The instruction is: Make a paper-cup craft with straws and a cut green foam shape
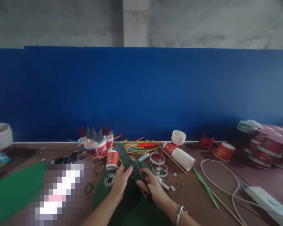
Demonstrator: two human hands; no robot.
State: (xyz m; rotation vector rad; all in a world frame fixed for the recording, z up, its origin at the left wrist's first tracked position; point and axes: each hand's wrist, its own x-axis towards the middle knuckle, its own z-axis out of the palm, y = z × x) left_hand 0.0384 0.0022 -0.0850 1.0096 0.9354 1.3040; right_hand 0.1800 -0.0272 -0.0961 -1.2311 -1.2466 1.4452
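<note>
My left hand pinches a dark green strip of paper or felt that points up and away from me. In my right hand is a pair of scissors with black handles. Their blades lie against the right edge of the strip; whether they are parted I cannot tell. Below both hands spreads a larger dark green sheet. A clear tape roll rests on its left part, and a red-capped white marker lies just right of my right hand.
Paper cups with decorations cluster at the back left. Colourful sticks lie behind my hands. A stack of cups lies to the right, near a white cable and a power strip. A blue wall closes off the back.
</note>
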